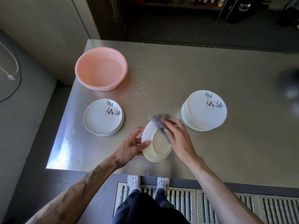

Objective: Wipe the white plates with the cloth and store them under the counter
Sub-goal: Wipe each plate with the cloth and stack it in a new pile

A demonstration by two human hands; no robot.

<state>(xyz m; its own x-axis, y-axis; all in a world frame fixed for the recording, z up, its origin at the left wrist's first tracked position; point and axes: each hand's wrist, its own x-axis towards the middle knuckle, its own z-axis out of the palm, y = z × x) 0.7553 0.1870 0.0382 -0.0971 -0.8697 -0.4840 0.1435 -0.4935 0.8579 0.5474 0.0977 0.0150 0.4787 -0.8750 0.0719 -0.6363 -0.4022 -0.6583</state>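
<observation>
My left hand [129, 146] curls round the plate [159, 146] rim; my right hand [179, 138], fingers together, pinches the cloth [159, 118] against it

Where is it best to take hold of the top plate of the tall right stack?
Pinch the rim of the top plate at its near edge, approaching from the front. It lies flat, nested on the stack, so only its thin overhanging rim gives a hold, and that side looks free.

Counter [178, 75] bears pink basin [97, 85], short plate stack [103, 117], tall stack [204, 110].
</observation>
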